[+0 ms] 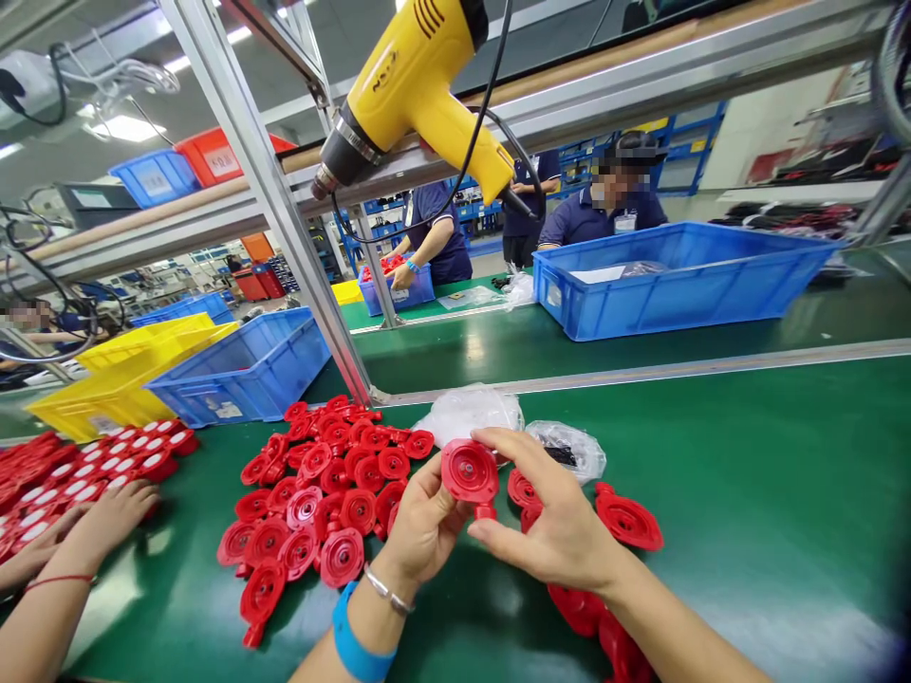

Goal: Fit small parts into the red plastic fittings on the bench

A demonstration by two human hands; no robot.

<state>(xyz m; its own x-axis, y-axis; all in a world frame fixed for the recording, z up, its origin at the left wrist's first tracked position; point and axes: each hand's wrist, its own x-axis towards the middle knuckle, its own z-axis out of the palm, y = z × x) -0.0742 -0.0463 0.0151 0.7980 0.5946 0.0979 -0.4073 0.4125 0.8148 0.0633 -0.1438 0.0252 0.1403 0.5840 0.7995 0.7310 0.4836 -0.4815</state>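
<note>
In front of me I hold up a red round plastic housing (470, 470) with a short spout at its lower side and a small metal piece at its centre. My left hand (425, 522) pinches its left edge. The fingers of my right hand (559, 517) reach over its top right, and the thumb lies by the spout. Many similar red housings (342, 558) lie in a loose pile to the left. A few more (629, 522) lie to the right, partly hidden behind my right hand and forearm.
Behind my hands lie a white plastic bag (470, 414) and a clear bag of small black parts (569, 450). A yellow heat gun (413, 90) hangs overhead. Blue bins (683, 304) stand beyond the rail. At left, a co-worker's hands (106, 522) touch red parts with white discs.
</note>
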